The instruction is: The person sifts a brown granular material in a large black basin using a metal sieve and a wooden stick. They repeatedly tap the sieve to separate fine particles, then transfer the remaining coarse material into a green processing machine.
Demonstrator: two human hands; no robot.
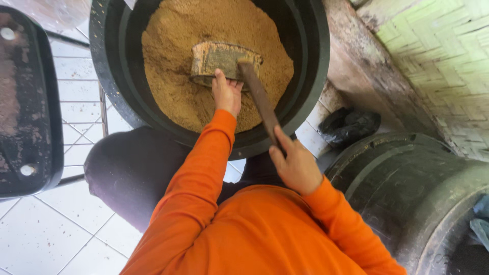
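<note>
- Filling the upper middle of the frame, a big round black tub (310, 76) holds a heaped mound of fine golden-brown meal (178, 76), grainy and dry-looking, piled higher toward the top edge.
- Lying on the mound near the frame's centre top is a worn scoop (219, 61): a dented, greyish metal can caked with the same brown dust along its rim, fixed to a long dark wooden handle (260, 99) that slants down and to the right across the tub's edge.
- The left hand (226, 94), reaching from an orange sleeve (204, 168), presses its fingertips against the near side of the can; its grip is loose, fingers laid on rather than wrapped round.
- The right hand (295, 165), just below the tub's rim at centre frame, closes its grip round the lower end of the handle, thumb up along the wood.
- A second dark tub (402, 188) lies at lower right, a black bag (349, 125) above it beside a woven bamboo wall (438, 56).
- White floor tiles (46, 234) show at lower left.
</note>
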